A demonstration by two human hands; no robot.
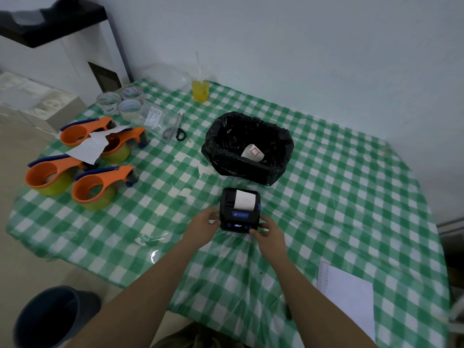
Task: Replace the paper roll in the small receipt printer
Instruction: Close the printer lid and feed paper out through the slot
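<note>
A small black receipt printer (239,217) with a blue label and a lit display sits on the green checked tablecloth (339,197). White paper (244,200) shows at its top. My left hand (204,226) grips the printer's left side. My right hand (267,231) holds its right front corner, with the thumb on the front face. A white paper roll (253,151) with a red mark lies inside the black bag-lined bin (247,146) just behind the printer.
Several orange tape dispensers (82,162) and a torn white sheet (90,146) lie at the left. Clear tape rolls (123,101), scissors (177,129) and a yellow drink cup (200,90) stand at the back. A white paper (346,297) lies front right. A dark bucket (47,317) stands on the floor.
</note>
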